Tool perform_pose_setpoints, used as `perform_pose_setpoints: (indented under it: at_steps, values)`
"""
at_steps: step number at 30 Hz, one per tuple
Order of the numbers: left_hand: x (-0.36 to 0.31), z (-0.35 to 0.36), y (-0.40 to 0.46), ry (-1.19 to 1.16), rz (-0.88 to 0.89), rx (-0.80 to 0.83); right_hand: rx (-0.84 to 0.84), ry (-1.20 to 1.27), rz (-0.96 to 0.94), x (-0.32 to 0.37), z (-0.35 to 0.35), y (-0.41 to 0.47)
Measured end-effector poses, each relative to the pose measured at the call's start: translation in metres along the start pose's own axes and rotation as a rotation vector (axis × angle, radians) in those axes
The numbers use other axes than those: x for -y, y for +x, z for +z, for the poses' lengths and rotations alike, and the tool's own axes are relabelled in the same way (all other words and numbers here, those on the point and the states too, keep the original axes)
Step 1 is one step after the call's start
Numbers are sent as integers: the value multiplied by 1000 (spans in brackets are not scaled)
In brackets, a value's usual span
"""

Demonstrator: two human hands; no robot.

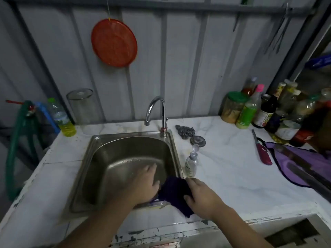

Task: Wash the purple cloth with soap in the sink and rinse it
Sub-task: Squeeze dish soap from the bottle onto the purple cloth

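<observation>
at the far left a green hose (14, 140) hangs beside the counter, and a plastic bottle of yellow liquid (61, 119) stands on the counter's back left corner, with a clear jar (84, 106) just beside it against the wall. an orange round lid (114, 42) hangs on the corrugated wall above. the steel sink (125, 154) sits in the white counter (232, 176), its curved tap (157, 111) at the back rim.

the left hand (145, 183) reaches into the basin with fingers stretched out and relaxed, its thumb side touching the purple cloth (174, 192); whether it holds any of the cloth i cannot tell. the cloth lies bunched over the sink's front right corner, part in the basin and part draped on the rim and counter edge. the right hand (202, 196) grasps the cloth from the right, fingers curled over its top and thumb against its side.

just behind the cloth, a small soap bottle (191, 165) stands on the counter by the sink rim with its flip cap open. further back lie a steel scourer (185, 131) and a round metal lid (198, 140). to the right lie a red lighter (262, 151) and a lilac cloth (304, 165), with a cluster of sauce bottles and jars (259, 108) along the wall.
</observation>
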State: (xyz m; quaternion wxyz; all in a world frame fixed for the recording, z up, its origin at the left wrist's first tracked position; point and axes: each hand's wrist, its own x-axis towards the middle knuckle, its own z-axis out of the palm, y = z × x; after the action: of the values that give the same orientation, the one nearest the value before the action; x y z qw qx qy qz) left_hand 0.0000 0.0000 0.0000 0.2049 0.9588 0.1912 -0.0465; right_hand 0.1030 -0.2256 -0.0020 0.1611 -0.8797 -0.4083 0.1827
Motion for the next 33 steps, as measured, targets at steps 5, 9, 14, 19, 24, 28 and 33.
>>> perform_pose_setpoints:
  at_steps: [5,9,14,19,24,28,33]
  values:
    - [-3,45,11,-6,10,112,8,11,66,-28,22,3]
    - [-5,72,23,-26,-9,186,-15,-21,75,-42,37,11]
    - [-8,92,32,-105,-36,277,-46,-98,65,-50,49,20]
    - [-15,102,35,-131,-84,189,-59,-175,96,-51,56,26]
    - [-20,102,40,-341,-232,84,-65,-147,185,-49,56,31]
    - [-25,92,43,-470,-264,107,-63,-123,193,-45,50,38]
    - [-22,75,40,-630,-283,72,-156,-4,166,-33,42,45]
